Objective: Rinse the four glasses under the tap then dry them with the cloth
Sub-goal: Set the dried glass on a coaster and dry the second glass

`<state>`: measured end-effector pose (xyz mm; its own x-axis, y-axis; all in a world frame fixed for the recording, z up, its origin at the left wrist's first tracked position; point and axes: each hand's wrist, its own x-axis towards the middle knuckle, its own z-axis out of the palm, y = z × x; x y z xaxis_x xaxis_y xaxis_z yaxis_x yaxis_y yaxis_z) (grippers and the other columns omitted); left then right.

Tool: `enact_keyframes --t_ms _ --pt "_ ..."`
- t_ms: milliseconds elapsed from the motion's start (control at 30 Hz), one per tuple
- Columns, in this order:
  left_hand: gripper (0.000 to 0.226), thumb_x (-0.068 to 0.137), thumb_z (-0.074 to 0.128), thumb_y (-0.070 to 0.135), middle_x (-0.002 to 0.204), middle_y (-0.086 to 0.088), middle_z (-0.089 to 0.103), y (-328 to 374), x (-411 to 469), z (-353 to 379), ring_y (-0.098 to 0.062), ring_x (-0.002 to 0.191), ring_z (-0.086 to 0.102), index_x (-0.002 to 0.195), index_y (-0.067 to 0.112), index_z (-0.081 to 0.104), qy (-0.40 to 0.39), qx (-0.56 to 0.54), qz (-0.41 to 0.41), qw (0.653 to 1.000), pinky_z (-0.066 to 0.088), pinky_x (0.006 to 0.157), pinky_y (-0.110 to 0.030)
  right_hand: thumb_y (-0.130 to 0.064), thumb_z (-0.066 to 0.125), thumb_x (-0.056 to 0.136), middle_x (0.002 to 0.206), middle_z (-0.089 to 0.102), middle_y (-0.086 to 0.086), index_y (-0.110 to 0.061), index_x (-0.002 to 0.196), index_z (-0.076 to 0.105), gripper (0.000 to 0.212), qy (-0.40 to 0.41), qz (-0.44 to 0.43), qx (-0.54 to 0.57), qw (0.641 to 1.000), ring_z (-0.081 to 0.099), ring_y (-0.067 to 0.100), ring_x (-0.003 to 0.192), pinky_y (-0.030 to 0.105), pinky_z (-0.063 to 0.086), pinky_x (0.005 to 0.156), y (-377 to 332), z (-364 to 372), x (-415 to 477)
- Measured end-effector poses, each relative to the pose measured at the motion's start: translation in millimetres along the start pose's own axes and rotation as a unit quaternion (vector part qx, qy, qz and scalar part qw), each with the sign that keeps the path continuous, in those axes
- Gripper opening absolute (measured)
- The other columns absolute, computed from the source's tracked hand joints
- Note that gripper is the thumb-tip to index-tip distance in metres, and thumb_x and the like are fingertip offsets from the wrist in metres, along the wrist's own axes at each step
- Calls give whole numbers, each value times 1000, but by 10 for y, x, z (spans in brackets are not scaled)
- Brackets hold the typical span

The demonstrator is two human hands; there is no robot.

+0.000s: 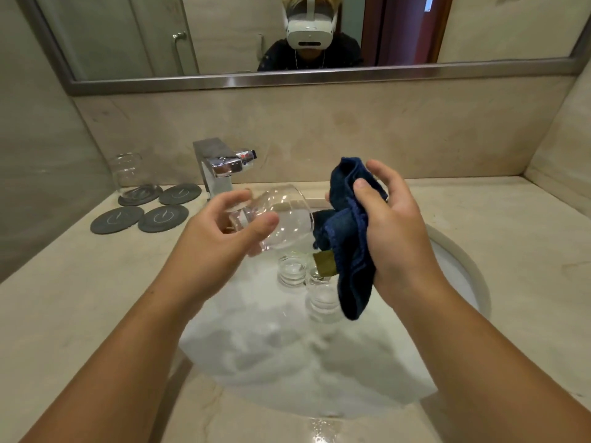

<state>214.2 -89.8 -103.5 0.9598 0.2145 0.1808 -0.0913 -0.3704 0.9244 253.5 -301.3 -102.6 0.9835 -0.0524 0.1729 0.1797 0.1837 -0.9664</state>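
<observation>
The held glass (284, 219) lies tilted on its side above the basin (470, 266), mouth turned toward the cloth (348, 238); the left hand (224, 231) holds it at the base end, fingers and thumb curled round it; the right hand (393, 219) grips the dark blue cloth, bunched between thumb and fingers, with one fold just at the rim of the glass; whether cloth and glass touch we cannot tell. Beneath them two glasses (291, 271) stand upright in the basin, side by side; a fourth glass (129, 174) stands at the back left of the counter (80, 282) on one of four coasters (116, 219), the other three bare. We judge the task near its midpoint: the fourth glass looks finished and set aside; the held glass is at the drying step; the two in the basin are left to dry, and whether they have been rinsed we cannot tell; we see no stream from the tap (220, 164). As to writing: each coaster bears a pale ring-and-stroke mark and no legible words; the cloth carries an olive tag (324, 263), its print, if any, unreadable; the tap lever shows a red dot; the mirror (128, 36) above reflects a person in a white headset.
</observation>
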Motion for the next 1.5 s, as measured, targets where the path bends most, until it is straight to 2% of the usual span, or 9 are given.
enact_keyframes --t_ms 267,400,633,800,867,1000,1167,1300,1500 --pt "61 63 68 81 89 13 74 26 -28 -161 -5 77 72 109 41 69 -30 215 0 976 43 60 -21 -28 71 99 100 81 1 -29 106 77 10 -54 97 -109 988 79 26 94 55 63 95 79 -49 41" --pt "42 82 69 71 92 18 75 -7 -18 -168 0 83 70 111 41 74 -17 215 4 977 45 64 -19 -26 72 99 96 82 7 -24 101 81 10 -71 121 -115 983 79 32 91 57 63 94 85 -43 21" --pt "41 83 72 66 99 18 72 0 -24 -196 3 90 64 116 42 78 30 236 32 971 40 70 -9 -25 73 99 95 82 9 -23 96 83 11 -85 135 -98 982 79 34 93 52 66 87 45 -52 -14" --pt "37 100 61 56 86 4 81 18 22 -109 -2 67 63 98 25 81 86 -12 -30 996 43 64 -26 -23 79 94 92 80 9 -21 105 65 18 -40 103 -47 993 76 26 71 49 65 74 24 14 -59" --pt "41 102 56 57 97 5 82 26 43 -69 -11 78 70 103 24 79 79 -95 -76 989 39 66 -32 -27 78 95 85 74 9 -23 98 56 22 -20 74 -29 997 69 26 68 46 59 68 5 34 -73" --pt "46 101 53 61 101 5 82 19 23 24 -18 93 74 113 23 76 54 -124 -109 985 41 77 -39 -22 66 99 64 57 -2 -24 94 48 19 -30 -54 -113 992 50 22 58 37 45 57 23 82 -159" --pt "51 97 54 67 91 5 81 61 4 114 -8 74 69 106 23 77 59 -177 -158 970 43 70 -33 -29 69 97 80 68 10 -33 85 47 25 -76 -181 -152 969 66 38 75 57 56 69 53 183 -254" --pt "52 95 56 70 85 7 78 70 -26 178 -14 74 62 96 25 80 48 -227 -181 956 43 67 -32 -20 62 107 60 61 -11 -28 89 47 25 -152 -161 -168 960 56 6 56 24 44 60 134 215 -274" --pt "52 96 58 68 109 6 81 40 -48 214 -26 118 71 116 24 76 49 -254 -195 946 48 88 -39 -31 47 113 67 53 11 -38 90 41 25 -218 -86 -218 948 41 13 59 37 38 61 168 263 -280"
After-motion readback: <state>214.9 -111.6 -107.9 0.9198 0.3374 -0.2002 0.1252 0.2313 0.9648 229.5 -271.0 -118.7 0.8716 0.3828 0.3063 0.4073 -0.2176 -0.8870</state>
